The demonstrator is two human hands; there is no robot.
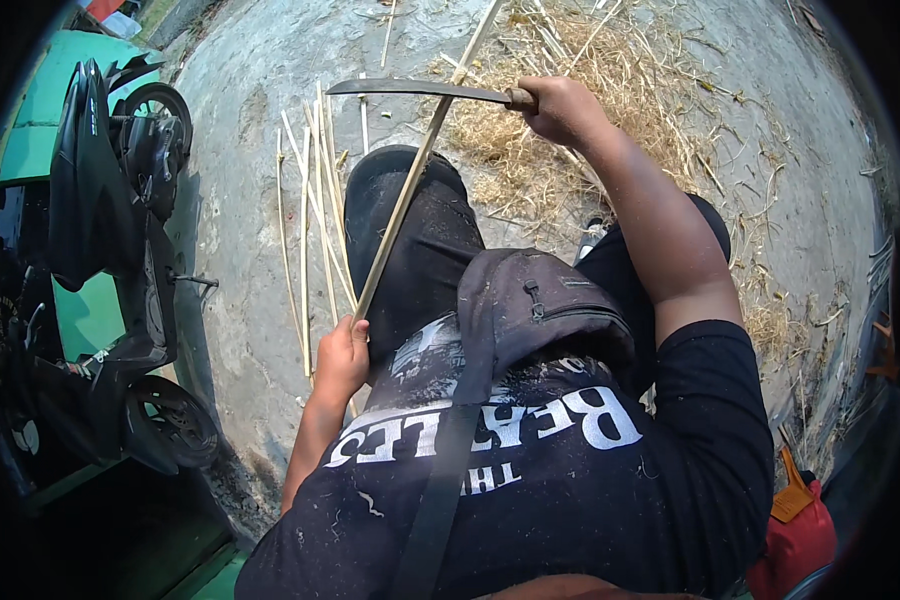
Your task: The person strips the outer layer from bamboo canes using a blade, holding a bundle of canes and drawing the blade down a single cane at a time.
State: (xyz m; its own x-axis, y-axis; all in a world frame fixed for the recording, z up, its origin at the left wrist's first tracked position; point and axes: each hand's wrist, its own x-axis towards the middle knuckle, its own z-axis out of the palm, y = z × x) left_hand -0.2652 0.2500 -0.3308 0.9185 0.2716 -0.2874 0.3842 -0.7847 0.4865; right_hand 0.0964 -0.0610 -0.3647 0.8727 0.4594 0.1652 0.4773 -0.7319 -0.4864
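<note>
My left hand (344, 352) is closed around the lower end of a long pale strip, which looks like split bamboo (406, 194). The strip slants up and to the right across my bent knee and runs out past the top edge. My right hand (560, 108) grips the short wooden handle of a long curved knife (410, 88). Its blade points left and crosses the strip well above the knee. From this angle I cannot tell whether the edge is biting into the strip.
Several finished-looking strips (320, 210) lie on the concrete ground (240, 280) left of my knee. A heap of shavings (610, 80) spreads ahead and to the right. A black motorcycle (120, 230) stands at the left. A red bag (796, 535) sits at the lower right.
</note>
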